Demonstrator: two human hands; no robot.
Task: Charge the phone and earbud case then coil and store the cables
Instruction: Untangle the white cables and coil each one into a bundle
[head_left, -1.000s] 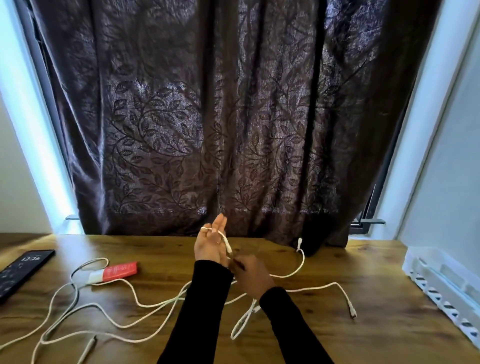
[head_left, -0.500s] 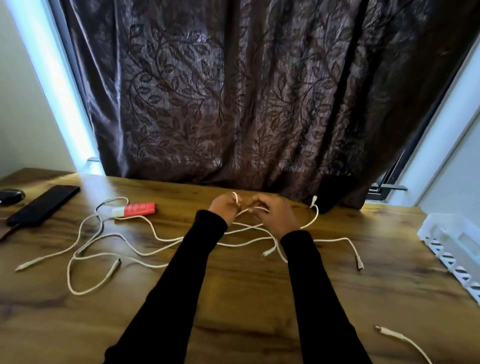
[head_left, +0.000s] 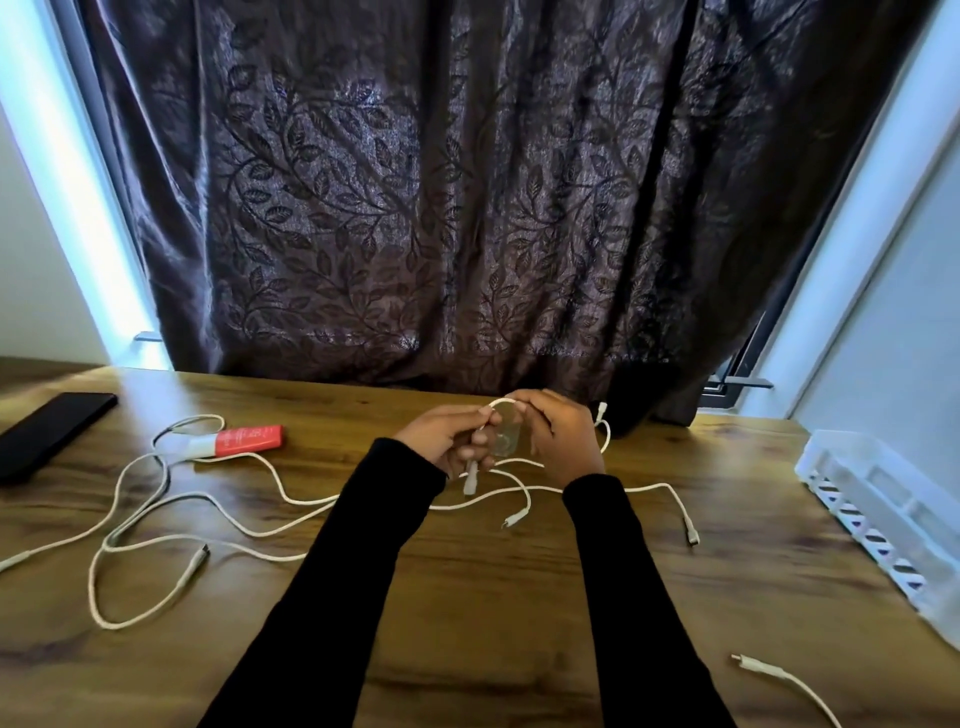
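Head view: the wide brown wood-grain table (head_left: 483, 613) carries everything, and places here are given relative to the two hands at its far middle. Well to their right, at the table's edge, sits a white slotted plastic tray (head_left: 878, 514), which looks like the place for storing cables; no cable shows in it. Well to their left lies a flat black slab phone (head_left: 49, 434) with nothing visibly plugged into it. Between phone and hands, long white charging cables (head_left: 156, 525) sprawl loose and uncoiled, and a red-and-white oblong pack (head_left: 244, 441) rests among them. Another white cable end (head_left: 769, 670) lies nearer the viewer, to the right.

The left hand (head_left: 441, 441) pinches a short white cable (head_left: 498, 405) near its plug, which hangs below the fingers; the right hand (head_left: 563, 441) grips the cable's other side, bending it into a small arch.

By my reading, coiling has only begun with this first cable, and storing is still to do. No earbud case can be identified.
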